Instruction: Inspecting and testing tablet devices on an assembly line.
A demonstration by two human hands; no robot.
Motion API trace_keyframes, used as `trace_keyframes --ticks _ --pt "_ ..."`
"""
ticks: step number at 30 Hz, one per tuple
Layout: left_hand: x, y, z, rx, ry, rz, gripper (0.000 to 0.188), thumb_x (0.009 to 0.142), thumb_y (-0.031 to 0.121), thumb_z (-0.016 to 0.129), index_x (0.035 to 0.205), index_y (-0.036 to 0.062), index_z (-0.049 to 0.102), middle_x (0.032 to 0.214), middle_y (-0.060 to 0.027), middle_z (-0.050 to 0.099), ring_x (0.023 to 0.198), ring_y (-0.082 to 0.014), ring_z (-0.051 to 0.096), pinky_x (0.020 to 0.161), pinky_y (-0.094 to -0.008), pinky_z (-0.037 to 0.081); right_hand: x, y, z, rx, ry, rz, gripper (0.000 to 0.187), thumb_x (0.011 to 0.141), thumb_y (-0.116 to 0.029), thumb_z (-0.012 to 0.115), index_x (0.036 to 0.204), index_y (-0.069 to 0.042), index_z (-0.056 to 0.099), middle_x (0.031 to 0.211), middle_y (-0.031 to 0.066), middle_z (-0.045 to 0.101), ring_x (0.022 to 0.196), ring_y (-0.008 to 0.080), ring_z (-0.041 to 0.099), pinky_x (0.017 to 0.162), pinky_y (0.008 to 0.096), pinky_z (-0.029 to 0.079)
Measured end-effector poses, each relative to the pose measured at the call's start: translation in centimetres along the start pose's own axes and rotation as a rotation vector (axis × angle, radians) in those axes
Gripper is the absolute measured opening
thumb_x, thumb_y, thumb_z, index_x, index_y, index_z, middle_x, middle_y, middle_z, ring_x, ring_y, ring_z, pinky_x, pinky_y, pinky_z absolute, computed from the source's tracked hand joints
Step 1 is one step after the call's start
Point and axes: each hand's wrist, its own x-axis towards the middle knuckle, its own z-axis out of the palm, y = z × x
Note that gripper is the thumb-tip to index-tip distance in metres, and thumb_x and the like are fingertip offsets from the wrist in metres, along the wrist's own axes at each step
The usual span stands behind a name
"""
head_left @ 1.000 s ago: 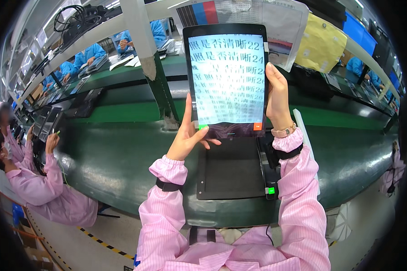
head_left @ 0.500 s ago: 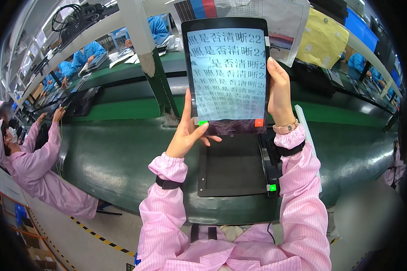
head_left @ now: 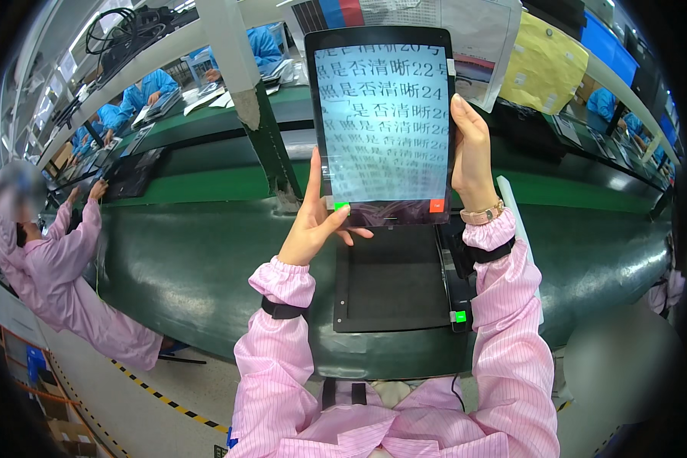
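A black-framed tablet (head_left: 385, 137) is held upright in front of me, its lit screen filled with rows of dark characters on pale blue. My left hand (head_left: 313, 225) grips its lower left corner, the thumb on the front by a small green sticker and other fingers behind. On the right edge, my right hand (head_left: 473, 149) holds the tablet with its fingers partly hidden behind it. A red-orange sticker sits at the tablet's lower right. Below, a flat black tray or mat (head_left: 393, 286) lies on the green bench.
The dark green bench (head_left: 191, 252) curves around me. Beside the mat lies a small black device (head_left: 459, 301) with a green sticker. A green post (head_left: 267, 145) stands behind, left of the tablet. Printed sheets and a yellow bag (head_left: 546, 65) hang behind. A co-worker in pink (head_left: 61, 267) sits left.
The tablet has risen slightly, and the characters on its screen have shifted downward. The co-worker at left has moved slightly. My grip stays the same.
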Motion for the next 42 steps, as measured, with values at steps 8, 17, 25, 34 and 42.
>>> trace_keyframes --ticks 8,17,25,34,42 --pt "0.1 0.0 -0.1 0.008 0.001 -0.005 0.089 0.084 0.004 0.05 0.14 0.0309 -0.014 0.134 -0.0213 0.035 0.076 -0.0345 0.064 0.049 -0.0277 0.052 0.1 0.0 0.3 -0.006 0.032 -0.008 0.027 0.094 -0.024 0.046 0.1 0.0 0.058 0.089 0.0028 0.062 0.075 0.0071 0.057 0.068 0.0208 0.045" --pt "-0.8 -0.5 0.0 0.152 -0.029 0.087 0.089 0.087 0.005 0.049 0.138 0.0228 -0.022 0.135 -0.0224 0.033 0.102 -0.0279 0.055 0.078 -0.0316 0.046 -1.4 -0.4 0.4 -0.021 0.062 0.022 0.026 0.094 -0.023 0.046 0.099 0.0 0.058 0.09 0.003 0.063 0.076 0.0076 0.058 0.069 0.0211 0.045" --pt "-1.8 0.9 2.4 0.053 0.275 0.124 0.072 0.089 0.006 0.049 0.14 0.006 -0.001 0.121 -0.0194 0.047 0.108 -0.019 0.047 0.093 -0.0317 0.034 -7.2 -0.6 0.2 -0.072 0.124 0.105 0.026 0.094 -0.022 0.045 0.099 0.0 0.057 0.093 0.0029 0.062 0.08 0.0081 0.056 0.073 0.0214 0.043" --pt "-2.1 -3.6 2.7 0.184 0.32 0.058 0.066 0.09 0.016 0.053 0.139 0.0033 0.01 0.067 -0.0015 0.057 0.053 -0.0004 0.039 0.049 -0.0183 0.028 -13.2 -0.7 -1.7 -0.142 0.238 0.124 0.021 0.095 -0.02 0.045 0.094 -0.002 0.055 0.084 -0.0038 0.054 0.074 0.0028 0.048 0.068 0.0185 0.038" --pt "-5.8 -2.4 5.7 0.035 0.226 0.044 0.078 0.089 0.004 0.048 0.141 0.0136 -0.008 0.111 -0.0148 0.054 0.076 -0.0061 0.047 0.064 -0.0186 0.038 -14.3 -2.7 -1.3 -0.121 0.257 0.086 0.027 0.095 -0.021 0.044 0.105 0.001 0.055 0.098 0.0032 0.06 0.087 0.0085 0.055 0.078 0.0217 0.041"
